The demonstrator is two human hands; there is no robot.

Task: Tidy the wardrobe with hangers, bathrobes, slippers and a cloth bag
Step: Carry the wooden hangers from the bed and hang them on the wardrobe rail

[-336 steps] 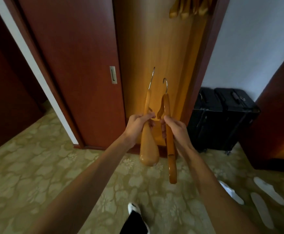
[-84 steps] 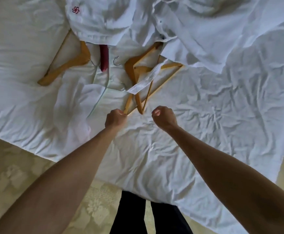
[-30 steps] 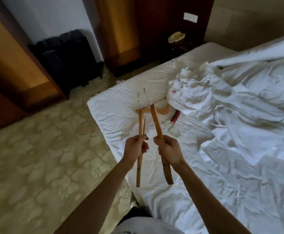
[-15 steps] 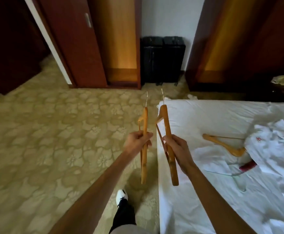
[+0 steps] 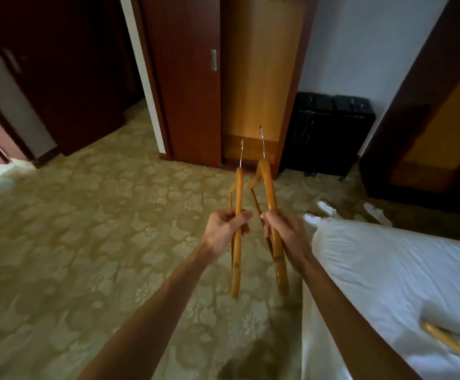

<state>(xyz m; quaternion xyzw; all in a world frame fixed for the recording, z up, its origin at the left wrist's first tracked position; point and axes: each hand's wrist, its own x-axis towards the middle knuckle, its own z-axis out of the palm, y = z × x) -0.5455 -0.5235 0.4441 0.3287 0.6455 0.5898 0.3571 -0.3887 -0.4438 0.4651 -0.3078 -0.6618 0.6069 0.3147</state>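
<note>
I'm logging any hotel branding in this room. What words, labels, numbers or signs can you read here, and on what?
None can be read.
Hangers held in the hands: no print visible.
Wardrobe door: only a bare metal pull.
Black suitcases: too dark to show any label.

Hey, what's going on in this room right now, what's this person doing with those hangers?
A person is carrying two wooden hangers, one in each hand, hooks pointing up. The left hand grips one hanger, the right hand the other hanger. They face the open wardrobe, whose sliding door is pushed aside, so hanging them up looks like the next step. Another hanger lies on the white bed at the right, and white slippers sit on the carpet near a black suitcase.
</note>
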